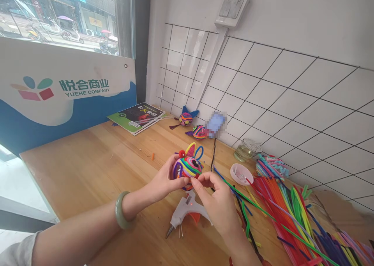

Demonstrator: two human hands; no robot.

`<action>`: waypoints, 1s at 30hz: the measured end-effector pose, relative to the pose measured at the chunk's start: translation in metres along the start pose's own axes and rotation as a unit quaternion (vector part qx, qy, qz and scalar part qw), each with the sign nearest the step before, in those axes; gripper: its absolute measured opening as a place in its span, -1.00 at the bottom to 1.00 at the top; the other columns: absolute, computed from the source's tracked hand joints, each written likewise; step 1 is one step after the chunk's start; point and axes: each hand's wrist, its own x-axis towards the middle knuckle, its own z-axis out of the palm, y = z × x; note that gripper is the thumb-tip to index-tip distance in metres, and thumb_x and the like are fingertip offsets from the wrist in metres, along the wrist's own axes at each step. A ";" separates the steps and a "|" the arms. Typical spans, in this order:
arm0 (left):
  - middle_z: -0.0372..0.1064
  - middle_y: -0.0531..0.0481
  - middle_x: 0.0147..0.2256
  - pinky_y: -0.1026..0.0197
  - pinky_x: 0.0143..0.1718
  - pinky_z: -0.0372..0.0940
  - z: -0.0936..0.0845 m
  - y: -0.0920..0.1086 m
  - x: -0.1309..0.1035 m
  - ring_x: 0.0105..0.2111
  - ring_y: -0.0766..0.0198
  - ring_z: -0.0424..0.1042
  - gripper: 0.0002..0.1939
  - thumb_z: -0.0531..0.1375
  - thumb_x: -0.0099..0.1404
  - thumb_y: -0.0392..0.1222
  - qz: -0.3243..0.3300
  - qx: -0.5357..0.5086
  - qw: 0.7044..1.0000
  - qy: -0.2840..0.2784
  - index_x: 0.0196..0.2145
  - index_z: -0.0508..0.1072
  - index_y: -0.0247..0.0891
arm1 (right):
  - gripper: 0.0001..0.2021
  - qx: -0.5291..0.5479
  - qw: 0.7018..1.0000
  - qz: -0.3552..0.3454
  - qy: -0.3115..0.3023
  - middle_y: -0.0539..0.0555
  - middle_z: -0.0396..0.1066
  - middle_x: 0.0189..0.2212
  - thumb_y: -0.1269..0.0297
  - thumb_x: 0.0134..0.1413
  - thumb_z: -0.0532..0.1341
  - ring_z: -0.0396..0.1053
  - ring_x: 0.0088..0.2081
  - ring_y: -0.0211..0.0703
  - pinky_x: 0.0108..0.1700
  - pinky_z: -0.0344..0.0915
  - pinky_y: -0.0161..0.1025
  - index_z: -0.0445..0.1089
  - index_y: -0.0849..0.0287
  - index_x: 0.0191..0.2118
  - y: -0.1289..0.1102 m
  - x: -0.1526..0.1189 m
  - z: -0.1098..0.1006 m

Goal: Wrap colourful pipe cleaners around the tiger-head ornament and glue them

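A round, many-coloured pipe-cleaner figure (188, 166) with a red pompom and looped ears is held above the wooden table. My left hand (166, 180) is closed around its left side, thumb along the bottom. At the figure's lower right edge, the thumb and index finger of my right hand (217, 197) are pinched together; any small piece between them is hidden. Beneath both hands lies a white hot glue gun (187, 209) with a small red light, its nozzle pointing to the lower left. My right hand covers part of its body.
Loose pipe cleaners (280, 215) spread over the right side. Behind them are a pink bowl (242, 174), a glass jar (247, 149) and a coloured bundle (271, 167). Two finished-looking figures (186, 117), a phone (216, 124) and booklets (136, 117) sit near the tiled wall.
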 end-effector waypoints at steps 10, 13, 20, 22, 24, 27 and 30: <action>0.46 -0.11 -0.09 0.15 -0.11 0.33 0.001 0.003 0.000 -0.11 0.12 0.45 -0.42 0.42 0.09 -0.10 -0.019 -0.003 1.000 0.015 -0.01 0.26 -0.21 | -0.78 0.002 1.000 -0.010 0.004 0.01 0.48 -0.49 0.10 0.07 0.20 0.44 -0.37 -0.12 -0.29 0.31 -0.25 0.36 0.11 -0.48 -0.006 0.001 -0.002; 0.47 -0.11 -0.12 0.16 -0.11 0.33 0.001 0.002 0.000 -0.11 0.13 0.45 -0.44 0.42 0.09 -0.11 -0.019 -0.011 1.000 0.020 -0.03 0.27 -0.22 | -0.78 0.002 1.000 -0.008 -0.003 0.01 0.48 -0.48 0.10 0.08 0.20 0.43 -0.36 -0.13 -0.27 0.31 -0.25 0.36 0.11 -0.47 -0.004 0.001 -0.001; 0.47 -0.06 -0.15 0.18 -0.16 0.34 0.000 0.001 0.002 -0.18 0.17 0.45 -0.43 0.43 0.06 -0.13 -0.019 -0.014 0.999 0.036 -0.04 0.29 -0.22 | -0.73 0.022 1.000 -0.005 -0.020 0.03 0.46 -0.46 0.05 0.14 0.19 0.42 -0.37 -0.14 -0.33 0.33 -0.27 0.36 0.13 -0.44 0.000 0.000 0.004; 0.48 -0.09 -0.14 0.17 -0.15 0.35 -0.001 0.001 0.003 -0.16 0.15 0.46 -0.43 0.43 0.06 -0.12 -0.013 -0.006 0.999 0.040 -0.04 0.29 -0.22 | -0.71 0.047 0.998 0.002 -0.032 0.04 0.47 -0.46 0.03 0.13 0.20 0.43 -0.38 -0.14 -0.33 0.34 -0.27 0.37 0.15 -0.44 -0.001 0.002 0.002; 0.48 -0.11 -0.12 0.14 -0.11 0.36 -0.001 0.002 0.003 -0.14 0.12 0.47 -0.43 0.43 0.06 -0.11 -0.005 0.008 0.999 0.050 -0.04 0.29 -0.23 | -0.69 0.077 0.995 0.016 -0.060 0.05 0.49 -0.45 0.00 0.14 0.19 0.45 -0.36 -0.13 -0.30 0.36 -0.26 0.42 0.17 -0.39 0.001 0.006 -0.006; 0.47 -0.16 -0.09 0.06 -0.06 0.36 -0.003 0.001 0.004 -0.10 0.06 0.48 -0.40 0.41 0.07 -0.07 -0.005 0.032 0.997 0.064 -0.01 0.26 -0.24 | -0.61 0.066 0.995 0.036 -0.066 0.09 0.53 -0.40 -0.05 0.15 0.15 0.50 -0.28 -0.09 -0.19 0.38 -0.20 0.47 0.20 -0.19 0.015 0.018 -0.035; 0.46 -0.19 -0.05 0.00 -0.05 0.37 -0.006 0.000 0.004 -0.07 0.00 0.48 -0.35 0.40 0.09 -0.03 -0.009 0.043 0.996 0.072 0.03 0.21 -0.24 | -0.59 -0.091 0.994 0.047 -0.022 0.13 0.55 -0.30 -0.03 0.14 0.09 0.51 -0.25 -0.08 -0.16 0.39 -0.17 0.45 0.19 -0.13 0.043 0.028 -0.070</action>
